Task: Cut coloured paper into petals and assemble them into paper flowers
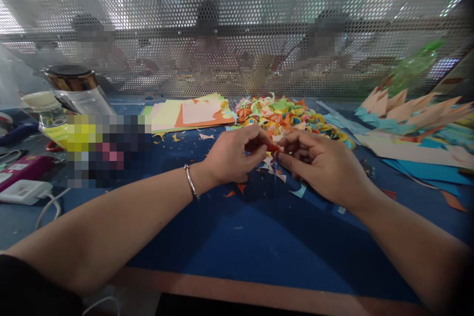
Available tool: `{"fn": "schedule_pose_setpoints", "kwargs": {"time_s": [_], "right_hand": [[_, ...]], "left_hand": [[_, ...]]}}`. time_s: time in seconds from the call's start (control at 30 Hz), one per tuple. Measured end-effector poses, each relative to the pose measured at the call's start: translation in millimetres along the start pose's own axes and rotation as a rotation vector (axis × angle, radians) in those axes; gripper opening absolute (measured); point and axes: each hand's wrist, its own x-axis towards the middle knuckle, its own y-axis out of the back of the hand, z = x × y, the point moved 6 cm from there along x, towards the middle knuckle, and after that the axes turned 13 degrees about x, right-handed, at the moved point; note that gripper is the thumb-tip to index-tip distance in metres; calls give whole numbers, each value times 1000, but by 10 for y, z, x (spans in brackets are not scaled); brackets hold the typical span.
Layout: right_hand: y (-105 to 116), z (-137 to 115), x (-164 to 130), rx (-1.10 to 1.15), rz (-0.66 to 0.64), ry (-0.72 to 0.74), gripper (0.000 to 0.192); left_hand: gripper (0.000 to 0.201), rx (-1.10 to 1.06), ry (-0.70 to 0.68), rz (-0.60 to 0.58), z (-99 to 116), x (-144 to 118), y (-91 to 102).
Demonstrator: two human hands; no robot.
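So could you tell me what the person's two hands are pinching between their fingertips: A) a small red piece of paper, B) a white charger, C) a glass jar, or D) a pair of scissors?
A: the left hand and right hand meet on a small red paper piece, above the blue table.

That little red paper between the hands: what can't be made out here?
Head view, the only one:
- Red paper piece: mostly covered by the fingertips of the left hand and right hand; its shape cannot be told.
- Thing beside the metal-lidded jar: blurred out.
- People behind the perforated screen: dim shapes only.
- Paper stack at right: cut off by the edge.
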Motion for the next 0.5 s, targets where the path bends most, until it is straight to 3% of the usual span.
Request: {"fn": "schedule_pose_setpoints", "kwargs": {"time_s": [0.5], "right_hand": [[-23,48,-15,16,-13,-9,46]], "left_hand": [[19,28,-32,35,-3,-23,-49]]}}
